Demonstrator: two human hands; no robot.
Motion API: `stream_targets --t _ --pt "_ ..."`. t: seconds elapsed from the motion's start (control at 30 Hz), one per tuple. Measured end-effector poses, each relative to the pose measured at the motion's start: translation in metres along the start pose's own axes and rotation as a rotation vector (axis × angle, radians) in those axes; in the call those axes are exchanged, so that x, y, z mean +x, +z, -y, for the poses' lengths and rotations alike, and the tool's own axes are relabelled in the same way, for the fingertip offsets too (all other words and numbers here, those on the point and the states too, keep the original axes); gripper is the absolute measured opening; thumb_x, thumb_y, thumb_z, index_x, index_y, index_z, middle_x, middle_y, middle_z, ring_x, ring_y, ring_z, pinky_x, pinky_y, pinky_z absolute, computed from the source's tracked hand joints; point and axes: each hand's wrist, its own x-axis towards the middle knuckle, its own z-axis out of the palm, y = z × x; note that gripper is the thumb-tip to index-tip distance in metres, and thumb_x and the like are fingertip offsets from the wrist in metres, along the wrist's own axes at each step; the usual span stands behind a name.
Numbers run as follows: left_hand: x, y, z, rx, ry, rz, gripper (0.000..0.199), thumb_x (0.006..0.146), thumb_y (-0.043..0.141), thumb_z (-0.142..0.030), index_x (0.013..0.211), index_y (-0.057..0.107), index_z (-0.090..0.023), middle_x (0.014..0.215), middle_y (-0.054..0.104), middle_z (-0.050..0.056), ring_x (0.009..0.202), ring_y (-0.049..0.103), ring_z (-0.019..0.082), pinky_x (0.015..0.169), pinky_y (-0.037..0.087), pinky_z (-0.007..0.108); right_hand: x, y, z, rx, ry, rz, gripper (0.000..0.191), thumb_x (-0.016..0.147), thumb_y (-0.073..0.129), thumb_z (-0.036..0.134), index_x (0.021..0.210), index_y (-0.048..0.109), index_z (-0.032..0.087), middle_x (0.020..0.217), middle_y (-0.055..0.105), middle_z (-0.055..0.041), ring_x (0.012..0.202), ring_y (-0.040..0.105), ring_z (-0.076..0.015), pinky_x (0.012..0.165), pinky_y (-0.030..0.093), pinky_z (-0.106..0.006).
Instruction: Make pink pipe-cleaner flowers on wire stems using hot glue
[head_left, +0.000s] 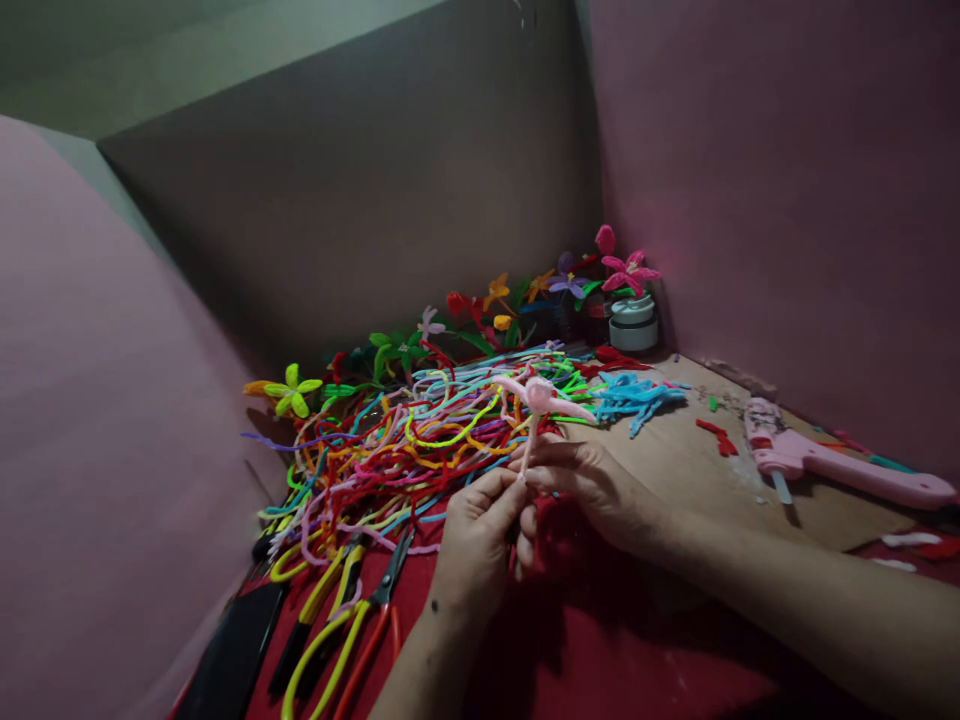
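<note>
A pale pink pipe-cleaner piece [538,394] stands upright at the centre, with a rounded middle, arms spreading to both sides and a thin stem below. My left hand [484,520] pinches the lower end of that stem. The fingertips of my right hand [589,487] close on the stem from the other side, just beside my left fingertips. Behind both hands lies a large tangled pile of coloured pipe cleaners [442,440]. Light blue pieces [637,396] are heaped to the right of the pink piece.
Scissors [382,590], yellow-handled pliers [322,600] and a black flat object [234,650] lie front left on the red cloth [585,640]. A pink glue gun [847,468] rests on brown board [675,470] at right. Pipe-cleaner flowers [292,391] and a white jar [632,324] line the back.
</note>
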Motion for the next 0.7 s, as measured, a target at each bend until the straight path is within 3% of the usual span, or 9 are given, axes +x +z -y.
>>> stream_targets --t 0.13,0.27,0.37,0.47,0.57,0.7 --pt "0.003 -0.009 -0.001 -0.133 -0.115 0.151 0.019 0.077 0.058 -0.032 0.07 0.055 -0.014 0.043 0.048 -0.006 0.023 0.032 0.002 0.024 0.023 0.013 0.002 0.0 -0.004 0.138 0.098 -0.012 0.01 0.068 0.067 0.021 0.075 0.067 0.014 0.073 0.061 -0.0018 0.074 0.056 -0.0152 0.077 0.041 -0.032" --pt "0.002 -0.01 -0.002 -0.041 -0.115 0.188 0.02 0.08 0.054 -0.033 0.072 0.056 -0.014 0.043 0.048 -0.006 0.025 0.033 0.002 0.028 0.024 0.014 0.003 0.001 -0.008 0.272 0.123 -0.061 0.012 0.062 0.071 0.017 0.072 0.066 0.016 0.075 0.062 -0.0008 0.075 0.057 -0.0154 0.076 0.042 -0.032" --pt "0.001 -0.005 0.0 0.192 0.046 0.088 0.023 0.082 0.05 -0.033 0.068 0.053 -0.015 0.05 0.05 -0.004 0.035 0.043 0.004 0.037 0.033 0.016 0.004 0.001 -0.009 0.251 0.065 -0.119 0.008 0.062 0.071 0.016 0.066 0.064 0.017 0.074 0.06 0.0008 0.074 0.055 -0.0139 0.077 0.042 -0.031" --pt "0.001 0.0 0.006 0.488 0.25 -0.081 0.015 0.082 0.05 -0.03 0.085 0.058 -0.017 0.06 0.054 -0.003 0.045 0.048 0.007 0.047 0.039 0.019 0.005 0.0 -0.011 0.169 -0.014 -0.155 0.004 0.064 0.069 0.018 0.065 0.065 0.017 0.075 0.06 0.0004 0.073 0.053 -0.0133 0.075 0.041 -0.03" --pt "0.001 0.0 0.012 0.731 0.418 -0.188 0.019 0.081 0.049 -0.026 0.097 0.058 -0.019 0.063 0.058 -0.001 0.048 0.05 0.01 0.051 0.04 0.021 0.005 0.0 -0.014 0.123 -0.037 -0.145 0.004 0.067 0.068 0.02 0.068 0.067 0.016 0.075 0.059 -0.0011 0.079 0.053 -0.0154 0.078 0.04 -0.031" --pt "0.0 -0.003 0.015 0.792 0.503 -0.232 0.015 0.081 0.049 -0.026 0.088 0.062 -0.021 0.054 0.056 -0.002 0.046 0.051 0.012 0.051 0.039 0.021 0.003 0.001 -0.014 0.118 0.018 -0.148 0.008 0.067 0.068 0.022 0.071 0.068 0.015 0.07 0.057 -0.001 0.079 0.053 -0.016 0.078 0.039 -0.032"
